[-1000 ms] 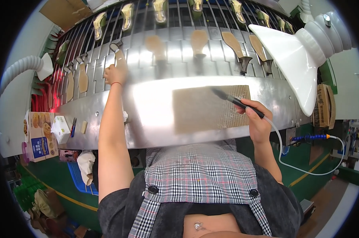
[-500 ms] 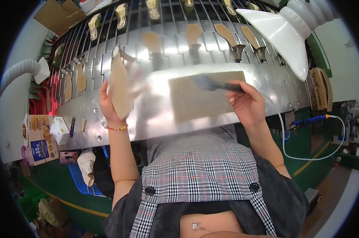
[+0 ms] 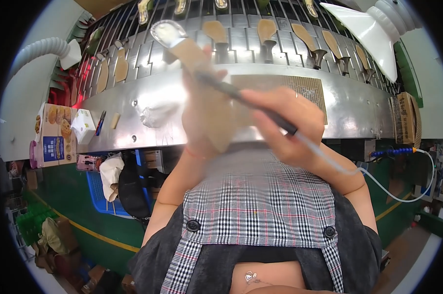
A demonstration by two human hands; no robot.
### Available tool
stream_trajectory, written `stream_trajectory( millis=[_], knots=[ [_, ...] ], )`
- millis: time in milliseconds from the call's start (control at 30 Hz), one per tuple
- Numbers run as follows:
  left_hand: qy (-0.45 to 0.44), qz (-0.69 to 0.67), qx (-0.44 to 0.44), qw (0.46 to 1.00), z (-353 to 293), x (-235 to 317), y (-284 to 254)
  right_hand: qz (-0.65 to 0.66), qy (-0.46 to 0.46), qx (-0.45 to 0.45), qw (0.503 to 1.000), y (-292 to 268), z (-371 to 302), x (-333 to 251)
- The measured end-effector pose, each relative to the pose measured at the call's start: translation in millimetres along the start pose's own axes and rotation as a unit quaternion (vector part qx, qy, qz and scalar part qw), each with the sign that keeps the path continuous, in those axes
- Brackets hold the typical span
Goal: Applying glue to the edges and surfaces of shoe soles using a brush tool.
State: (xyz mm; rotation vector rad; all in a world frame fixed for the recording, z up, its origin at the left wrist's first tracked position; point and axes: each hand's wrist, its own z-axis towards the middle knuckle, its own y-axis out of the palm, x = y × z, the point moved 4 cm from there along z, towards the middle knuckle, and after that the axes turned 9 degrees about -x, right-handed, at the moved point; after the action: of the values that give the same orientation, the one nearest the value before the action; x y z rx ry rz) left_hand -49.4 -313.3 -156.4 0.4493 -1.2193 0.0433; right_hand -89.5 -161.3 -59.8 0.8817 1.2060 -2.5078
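Observation:
In my left hand [image 3: 194, 122], blurred by motion, is a sandal [image 3: 184, 51], its tan sole turned up and its pale, shiny end pointing away from me. My right hand [image 3: 292, 120] grips a dark-handled brush [image 3: 253, 102] with a pale hose [image 3: 324, 154] running from its end. The brush's tip lies over the sole; blur hides whether it touches. Beneath the hands, a cardboard sheet [image 3: 307, 93] with a ribbed edge lies on the metal table [image 3: 118, 139]. Left of the sandal sits a crumpled clear wrapping [image 3: 155, 116].
Beyond the table, a slatted conveyor [image 3: 182, 63] carries several tan-soled shoes [image 3: 267, 32]. White funnel ducts [image 3: 363, 36] hang at both sides. Tissue pack [image 3: 83, 126], pens [image 3: 100, 122] and a printed box [image 3: 59, 132] stand at left; a cardboard box [image 3: 405, 117] stands at right.
My left hand has brought the sandal right, in front of my chest. My right hand has moved left with the brush, over the sole. The clear wrapping has come into view.

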Motion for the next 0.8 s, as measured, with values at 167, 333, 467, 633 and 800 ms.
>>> stream_trajectory(
  millis=[167,333,467,633,800],
  knots=[
    [0.098,-0.395,-0.076,0.91,5,1,-14,0.003,-0.198,0.015,0.98,16,-10,-43],
    [0.112,-0.39,-0.033,0.913,6,11,-17,0.014,-0.14,0.021,0.99,16,-9,-24],
    [0.169,-0.418,-0.081,0.889,8,15,-21,0.058,-0.192,-0.008,0.98,13,-12,-37],
    [0.12,-0.449,-0.043,0.884,13,20,-26,0.046,-0.199,-0.024,0.979,17,-20,-46],
    [0.038,-0.505,-0.126,0.853,14,18,-33,0.024,-0.158,-0.037,0.987,16,-14,-36]
  ],
)
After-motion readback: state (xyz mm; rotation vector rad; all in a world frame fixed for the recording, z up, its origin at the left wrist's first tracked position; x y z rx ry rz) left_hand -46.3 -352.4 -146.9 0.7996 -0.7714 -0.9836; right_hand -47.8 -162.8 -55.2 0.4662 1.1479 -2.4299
